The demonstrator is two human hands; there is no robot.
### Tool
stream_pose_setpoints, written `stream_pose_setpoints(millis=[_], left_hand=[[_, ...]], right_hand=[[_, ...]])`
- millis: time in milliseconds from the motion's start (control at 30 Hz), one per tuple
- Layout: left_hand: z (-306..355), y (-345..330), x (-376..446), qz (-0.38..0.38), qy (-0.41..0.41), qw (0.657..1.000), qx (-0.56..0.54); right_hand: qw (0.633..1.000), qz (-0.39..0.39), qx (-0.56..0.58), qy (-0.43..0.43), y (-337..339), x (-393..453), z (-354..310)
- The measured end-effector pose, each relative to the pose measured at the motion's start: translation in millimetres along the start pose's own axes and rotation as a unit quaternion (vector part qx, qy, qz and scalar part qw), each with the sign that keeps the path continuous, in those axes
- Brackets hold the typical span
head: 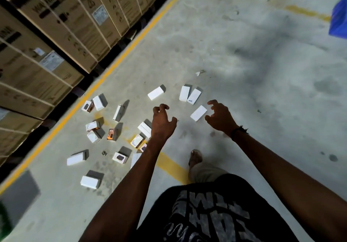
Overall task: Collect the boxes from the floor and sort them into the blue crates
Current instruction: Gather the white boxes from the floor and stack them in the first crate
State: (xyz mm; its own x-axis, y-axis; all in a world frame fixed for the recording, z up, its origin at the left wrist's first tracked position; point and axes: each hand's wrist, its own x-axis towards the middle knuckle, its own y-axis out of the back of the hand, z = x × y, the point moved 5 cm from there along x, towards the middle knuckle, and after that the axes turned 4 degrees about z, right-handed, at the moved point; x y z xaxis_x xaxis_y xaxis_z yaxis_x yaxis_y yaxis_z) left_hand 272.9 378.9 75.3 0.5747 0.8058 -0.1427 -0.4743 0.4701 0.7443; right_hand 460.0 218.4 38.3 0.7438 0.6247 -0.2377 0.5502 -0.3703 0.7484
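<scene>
Small boxes [120,129] lay scattered flat on the concrete floor [244,91], mostly plain white, a few printed with orange or dark panels. A blurred blue crate [339,23] showed at the far right edge, well apart from them.

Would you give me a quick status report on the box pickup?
Left hand and right hand empty, fingers loosely curled. Boxes scattered on floor, none picked up. Blue crate at far right. Path clear.
</scene>
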Motion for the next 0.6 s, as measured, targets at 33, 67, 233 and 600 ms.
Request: stream_pose_setpoints(millis=[33,67,233,600], left_hand=[[2,-1,22,-0.008,-0.002,1.000,0.011],[5,-2,43,-0.016,-0.008,1.000,0.022],[16,-8,147,-0.065,-0.030,0.996,0.052],[-29,-83,366,-0.209,-0.046,0.969,0.122]], right_hand=[[1.000,-0.010,-0.009,-0.007,-1,21,-2],[1.000,-0.022,-0.018,-0.012,-3,40,-6],[0.997,-0.058,-0.033,-0.040,-11,124,-26],[0.984,-0.078,-0.018,-0.159,-73,296,-36]])
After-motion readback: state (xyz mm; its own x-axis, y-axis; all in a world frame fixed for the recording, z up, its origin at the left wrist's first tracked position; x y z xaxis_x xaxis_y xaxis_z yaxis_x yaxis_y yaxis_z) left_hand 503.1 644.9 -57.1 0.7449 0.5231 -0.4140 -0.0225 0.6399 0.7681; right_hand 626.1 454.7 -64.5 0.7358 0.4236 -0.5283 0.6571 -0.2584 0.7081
